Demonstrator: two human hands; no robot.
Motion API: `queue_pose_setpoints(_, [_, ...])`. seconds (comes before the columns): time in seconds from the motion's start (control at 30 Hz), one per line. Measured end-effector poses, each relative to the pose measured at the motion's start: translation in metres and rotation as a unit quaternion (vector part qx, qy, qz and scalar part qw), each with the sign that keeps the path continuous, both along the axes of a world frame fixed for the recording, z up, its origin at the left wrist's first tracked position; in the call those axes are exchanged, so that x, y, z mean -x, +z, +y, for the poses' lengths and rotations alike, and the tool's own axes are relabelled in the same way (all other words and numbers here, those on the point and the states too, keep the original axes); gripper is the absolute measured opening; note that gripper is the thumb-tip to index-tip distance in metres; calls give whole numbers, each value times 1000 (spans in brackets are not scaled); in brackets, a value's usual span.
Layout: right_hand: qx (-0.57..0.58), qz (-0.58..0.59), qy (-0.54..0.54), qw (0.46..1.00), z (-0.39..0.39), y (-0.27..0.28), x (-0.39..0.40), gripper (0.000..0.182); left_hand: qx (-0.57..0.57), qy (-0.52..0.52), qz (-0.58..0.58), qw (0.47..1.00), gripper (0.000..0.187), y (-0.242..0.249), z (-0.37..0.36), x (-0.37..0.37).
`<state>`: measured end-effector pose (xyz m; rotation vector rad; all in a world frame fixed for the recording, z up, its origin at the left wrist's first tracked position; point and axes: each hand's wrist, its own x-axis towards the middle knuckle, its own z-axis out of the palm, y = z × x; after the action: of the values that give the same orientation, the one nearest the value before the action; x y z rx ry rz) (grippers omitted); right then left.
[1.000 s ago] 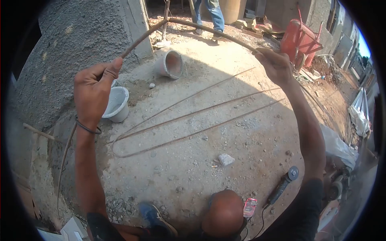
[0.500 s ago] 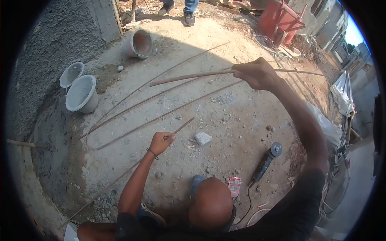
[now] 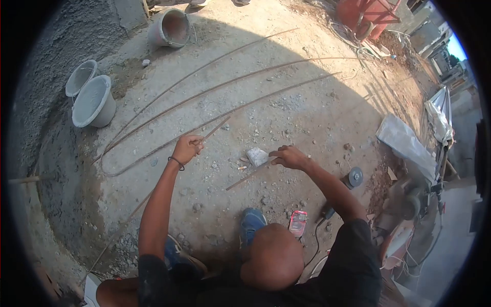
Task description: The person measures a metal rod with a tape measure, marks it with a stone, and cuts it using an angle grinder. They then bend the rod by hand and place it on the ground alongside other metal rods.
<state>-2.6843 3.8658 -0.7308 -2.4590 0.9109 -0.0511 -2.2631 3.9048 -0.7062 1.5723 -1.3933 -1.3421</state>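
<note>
My left hand is closed round a thin rusty steel rod. Its short end points up and right past the fingers, while the long part runs back under my forearm toward the lower left. My right hand pinches a second rusty steel rod, whose end slants down and left just above the ground. Beside that hand lies a white stone. An angle grinder rests on the ground, its body partly hidden by my right forearm.
Long bent rods lie across the ground ahead. At left stand a grey bucket and another behind it; a tipped bucket lies farther back. A red wheelbarrow, plastic sheet and red packet are also around.
My right hand has come down and toward my body, bringing the rod's end from high in front to near the white stone. My left hand still grips its rod, slightly raised.
</note>
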Motion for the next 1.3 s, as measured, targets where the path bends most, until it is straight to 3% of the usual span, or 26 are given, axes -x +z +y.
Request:
queue_pose_setpoints(0.1, [-41, 32, -79, 996, 17, -8, -22, 41, -1, 16, -18, 1000, 27, -16, 12, 7])
queue_pose_setpoints(0.2, [57, 19, -53, 997, 22, -8, -28, 37, -15, -15, -43, 999, 20, -27, 12, 12])
queue_pose_setpoints(0.3, [15, -126, -151, 980, 28, 3, -43, 25, 2, -34, -67, 997, 17, -26, 18, 14])
queue_pose_setpoints(0.33, [5, -132, -139, 981, 29, 6, -46, 25, -19, -37, -77, 996, 17, -28, 20, 16])
queue_pose_setpoints(0.47, [-155, -183, -244, 940, 35, 31, -70, 25, 10, -26, -147, 989, 17, -40, 34, 28])
queue_pose_setpoints(0.57, [-332, -207, -213, 895, 61, 34, -107, 31, 40, 38, -166, 985, 21, -39, 42, 40])
queue_pose_setpoints(0.6, [-386, -198, -196, 879, 73, 31, -121, 34, -30, 29, -155, 987, 23, -39, 41, 39])
queue_pose_setpoints(0.63, [-396, -200, -171, 879, 86, 26, -137, 34, -16, 37, -149, 988, 24, -43, 43, 39])
queue_pose_setpoints(0.7, [-543, -169, -162, 807, 113, 14, -167, 41, 0, 48, -146, 988, 24, -36, 45, 40])
queue_pose_setpoints(0.73, [-549, -167, -141, 807, 125, 5, -182, 41, 2, 52, -148, 988, 24, -27, 44, 42])
queue_pose_setpoints(0.83, [-635, -223, -151, 724, 152, -3, -234, 56, 34, 46, -176, 983, 19, -19, 38, 49])
queue_pose_setpoints(0.87, [-639, -218, -137, 724, 160, -6, -250, 56, 44, 36, -190, 980, 17, -13, 37, 53])
queue_pose_setpoints(0.93, [-627, -391, -132, 661, 173, -22, -278, 52, 65, 20, -181, 981, 19, -6, 35, 67])
queue_pose_setpoints(1.03, [-632, -408, -208, 625, 174, -50, -294, 45, 88, 4, -173, 981, 29, -1, 32, 82])
queue_pose_setpoints(1.17, [-537, -445, -232, 678, 162, -26, -284, 32, 43, -22, -102, 994, 49, 15, 24, 82])
queue_pose_setpoints(1.23, [-568, -390, -351, 634, 152, -25, -279, 24, 81, -28, -125, 988, 58, 15, 27, 75])
queue_pose_setpoints(1.3, [-543, -402, -364, 641, 126, -6, -257, 25, 126, -7, -144, 982, 60, 10, 32, 48])
